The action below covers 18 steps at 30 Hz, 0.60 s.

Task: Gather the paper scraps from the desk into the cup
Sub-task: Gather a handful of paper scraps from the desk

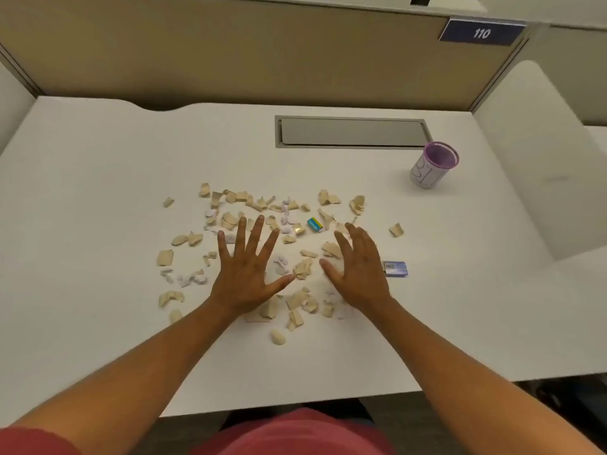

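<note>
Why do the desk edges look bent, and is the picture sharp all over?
Head view: the wide-angle lens bows the desk edges and the partition. Light is soft and even, with faint shadows beside the cup and under the left hand and right hand. No harsh glare. The paper scraps look slightly soft and the cup's markings are unreadable, though the sign reads 110.

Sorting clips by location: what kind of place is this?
Probably a shared office or library study carrel: a white desk enclosed by tan partition panels, a numbered plate reading 110, and a cable hatch set into the desktop.
</note>
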{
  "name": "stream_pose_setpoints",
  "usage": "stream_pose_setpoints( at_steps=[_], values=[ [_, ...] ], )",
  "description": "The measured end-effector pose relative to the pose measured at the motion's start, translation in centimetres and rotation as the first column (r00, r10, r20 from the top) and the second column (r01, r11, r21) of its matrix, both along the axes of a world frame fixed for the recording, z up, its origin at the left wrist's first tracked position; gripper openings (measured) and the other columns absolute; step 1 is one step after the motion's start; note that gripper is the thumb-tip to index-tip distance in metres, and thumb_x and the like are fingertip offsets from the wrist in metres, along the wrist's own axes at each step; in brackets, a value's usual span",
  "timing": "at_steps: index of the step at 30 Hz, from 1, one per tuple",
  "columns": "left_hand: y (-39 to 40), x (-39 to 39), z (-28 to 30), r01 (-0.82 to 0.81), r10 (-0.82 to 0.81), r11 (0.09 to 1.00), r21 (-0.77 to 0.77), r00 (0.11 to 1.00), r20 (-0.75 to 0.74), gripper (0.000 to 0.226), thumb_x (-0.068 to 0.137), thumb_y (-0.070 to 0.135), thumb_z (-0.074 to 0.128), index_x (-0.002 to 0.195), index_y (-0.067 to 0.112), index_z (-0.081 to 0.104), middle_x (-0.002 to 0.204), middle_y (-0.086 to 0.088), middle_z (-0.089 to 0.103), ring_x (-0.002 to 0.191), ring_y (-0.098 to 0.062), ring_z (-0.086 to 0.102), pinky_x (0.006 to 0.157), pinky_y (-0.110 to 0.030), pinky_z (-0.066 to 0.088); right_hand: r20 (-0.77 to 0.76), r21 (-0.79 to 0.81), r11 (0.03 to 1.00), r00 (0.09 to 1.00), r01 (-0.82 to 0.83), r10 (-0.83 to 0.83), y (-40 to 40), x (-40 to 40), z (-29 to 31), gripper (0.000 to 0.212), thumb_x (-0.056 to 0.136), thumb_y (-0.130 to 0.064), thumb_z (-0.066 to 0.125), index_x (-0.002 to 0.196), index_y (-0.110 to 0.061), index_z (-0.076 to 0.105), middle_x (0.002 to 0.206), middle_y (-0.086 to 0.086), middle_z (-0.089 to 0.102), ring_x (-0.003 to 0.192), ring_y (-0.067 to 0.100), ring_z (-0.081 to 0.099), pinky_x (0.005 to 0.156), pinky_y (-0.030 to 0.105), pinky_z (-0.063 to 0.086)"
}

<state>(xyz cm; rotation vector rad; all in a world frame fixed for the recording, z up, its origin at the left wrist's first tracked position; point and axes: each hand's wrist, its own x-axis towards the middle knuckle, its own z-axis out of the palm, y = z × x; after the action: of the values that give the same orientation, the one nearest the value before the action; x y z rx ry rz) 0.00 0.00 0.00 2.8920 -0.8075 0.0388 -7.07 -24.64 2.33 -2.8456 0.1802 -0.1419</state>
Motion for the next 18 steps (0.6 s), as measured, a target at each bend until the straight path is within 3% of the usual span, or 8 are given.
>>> stream_pose_setpoints(
  at_steps=[3, 6, 9, 12, 16, 18],
  values=[
    [-0.1, -1.1, 0.5, -0.041, 0.041, 0.999, -0.004, 0.996, -0.08, 0.111, 0.077, 0.101, 0.031, 0.163, 0.03, 0.028, 0.174, -0.007, 0.02, 0.151, -0.035, 0.032, 0.11, -0.062, 0.038, 0.052, 0.059, 0.994, 0.994, 0.095, -0.098, -2.9, -1.8, 0.2, 0.044, 0.094, -0.044, 0.065, 0.129, -0.017, 0.064, 0.139, 0.007, 0.055, 0.128, 0.029, 0.05, 0.102, 0.048, 0.05],
    [0.1, -3.4, 0.2, -0.105, 0.098, 0.993, -0.059, 0.989, -0.109, 0.119, 0.069, 0.107, 0.032, 0.16, 0.031, 0.035, 0.167, -0.005, 0.032, 0.14, -0.034, 0.043, 0.105, -0.054, 0.048, -0.18, 0.153, 0.957, 0.959, 0.246, -0.218, -5.7, -4.9, 0.5, 0.069, 0.075, -0.061, 0.078, 0.132, -0.027, 0.059, 0.133, -0.004, 0.047, 0.125, 0.022, 0.048, 0.086, 0.038, 0.056],
    [0.5, -6.3, -1.2, -0.146, 0.128, 0.987, -0.074, 0.971, -0.201, 0.113, 0.075, 0.104, 0.028, 0.166, 0.038, 0.016, 0.177, 0.0, 0.009, 0.16, -0.033, 0.016, 0.125, -0.055, 0.028, -0.426, 0.15, 0.938, 0.877, 0.312, -0.223, -6.6, -6.8, -0.1, 0.111, 0.054, -0.075, 0.084, 0.148, -0.033, 0.04, 0.142, -0.002, 0.036, 0.132, 0.025, 0.04, 0.093, 0.041, 0.051],
    [0.3, -8.8, -3.0, -0.099, 0.082, 0.993, -0.066, 0.973, -0.215, 0.105, 0.084, 0.097, 0.027, 0.167, 0.039, -0.001, 0.177, 0.004, -0.014, 0.163, -0.028, -0.017, 0.131, -0.059, 0.003, -0.461, 0.199, 0.934, 0.87, 0.295, -0.176, -5.6, -7.2, -1.1, 0.122, 0.05, -0.069, 0.09, 0.151, -0.031, 0.035, 0.146, 0.002, 0.033, 0.134, 0.028, 0.037, 0.103, 0.041, 0.047],
    [-0.8, -9.3, -4.6, -0.082, 0.071, 0.995, -0.056, 0.98, -0.184, 0.1, 0.09, 0.091, 0.029, 0.168, 0.034, 0.003, 0.177, 0.0, -0.01, 0.164, -0.027, -0.013, 0.131, -0.061, 0.005, -0.399, 0.304, 0.919, 0.909, 0.252, -0.118, -3.8, -5.8, -2.0, 0.114, 0.051, -0.049, 0.098, 0.149, -0.026, 0.043, 0.136, 0.0, 0.037, 0.125, 0.02, 0.047, 0.1, 0.031, 0.048],
    [-1.8, -8.8, -5.1, -0.087, 0.075, 0.995, -0.058, 0.982, -0.176, 0.099, 0.091, 0.089, 0.028, 0.168, 0.032, 0.004, 0.178, 0.0, -0.009, 0.164, -0.027, -0.01, 0.131, -0.06, 0.005, -0.394, 0.358, 0.907, 0.917, 0.22, -0.067, -3.0, -4.6, -2.3, 0.108, 0.053, -0.038, 0.1, 0.147, -0.024, 0.047, 0.129, -0.003, 0.038, 0.113, 0.014, 0.051, 0.092, 0.019, 0.047]
  ],
)
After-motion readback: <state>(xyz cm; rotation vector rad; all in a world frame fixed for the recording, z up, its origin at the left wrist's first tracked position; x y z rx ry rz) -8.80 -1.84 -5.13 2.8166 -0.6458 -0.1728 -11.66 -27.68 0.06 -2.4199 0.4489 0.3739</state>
